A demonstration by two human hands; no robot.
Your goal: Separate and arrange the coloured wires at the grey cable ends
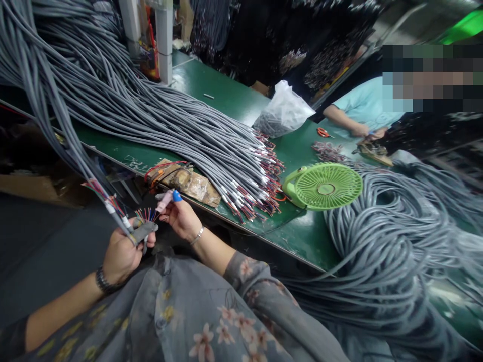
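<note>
Cables in round grey sheathing [81, 158] are grasped by the clenched fingers of the left hand [124, 254], into which they are led from eleven o'clock. Just above those fingers, toward one o'clock, a splayed cluster of thin multicoloured wire ends [147, 214] is exposed. The right hand [183, 218] is held at two o'clock from the left, with its thumb and forefinger bent close to the wire ends; whether a wire is pinched between these fingers cannot be told. The right thumb is capped by a bright blue finger cover [176, 196], and a pale pink finger cover [165, 200] is worn beside it.

Both hands are held before the near edge of a smooth green bench [236, 95]. At one o'clock from the right hand, a flat brown board [207, 192] is laid along that edge. Beyond it, a broad heap of long grey cables [181, 120] is spread, its white-banded ends pointed toward four o'clock. At three o'clock from the right hand, a round lime-green plastic fan [326, 186] is placed. From the fan, a filled translucent white plastic bag [287, 108] is seen at eleven o'clock, orange-handled scissors [322, 132] at twelve, a person in a light-blue top [372, 105] at one, and thick coils of grey cable [377, 236] at four.
</note>
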